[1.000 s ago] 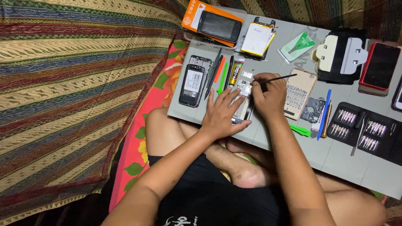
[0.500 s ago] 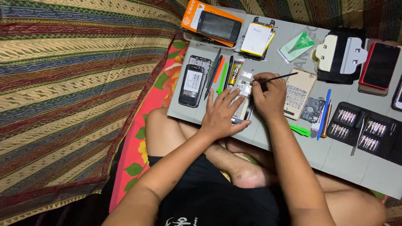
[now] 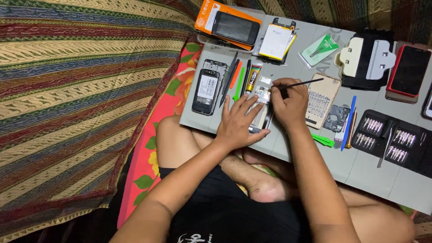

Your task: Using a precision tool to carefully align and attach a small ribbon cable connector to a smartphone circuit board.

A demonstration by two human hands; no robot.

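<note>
Bare-skinned, the left hand (image 3: 240,121) lies flat with fingers spread, pressing down an opened phone (image 3: 261,105) near the middle of the grey surface (image 3: 360,166). The right hand (image 3: 288,103) is pinched around a thin black tool (image 3: 301,83), its tip at the small board inside the phone. The likeliest trouble is a slip: if the left hand eases off, the phone could slide and the tool tip could skid across the delicate parts and scratch them. Pushing too hard might also crack something, though the contact point is too small to see clearly. Just left of the hands lie another opened phone (image 3: 207,90), a row of pry tools (image 3: 234,76) and a glue tube (image 3: 253,77); a sweeping wrist could knock these off the near edge. To the right, a bit set (image 3: 391,139) sits open, so a jolt to the surface may scatter tiny pieces.
</note>
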